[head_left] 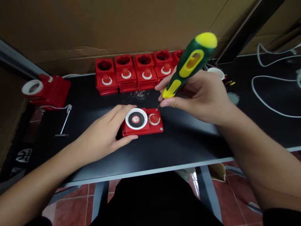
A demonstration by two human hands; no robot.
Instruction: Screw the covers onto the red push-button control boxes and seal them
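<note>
A red alarm unit (150, 128) lies face up on the black table, with a white-rimmed round sounder (136, 119) and a red domed lamp (154, 118) on its face. My left hand (113, 125) grips its left end, fingers behind and thumb along the front. In my right hand (202, 94) is a green and yellow screwdriver (188, 67), tilted with its handle up and to the right. Its shaft points down to the screw (156, 109) at the unit's back right corner; whether the tip sits in the screw head is hard to tell. Another screw (161, 129) shows at the front right corner.
Several red housings (147, 73) stand in a row against the cardboard backing. Another red unit (50, 92) sits at the left, near a metal T-handle tool (64, 124). Pale crumbs (139, 94) lie behind the work. A white cup (216, 73) and white cables (263, 100) are on the right.
</note>
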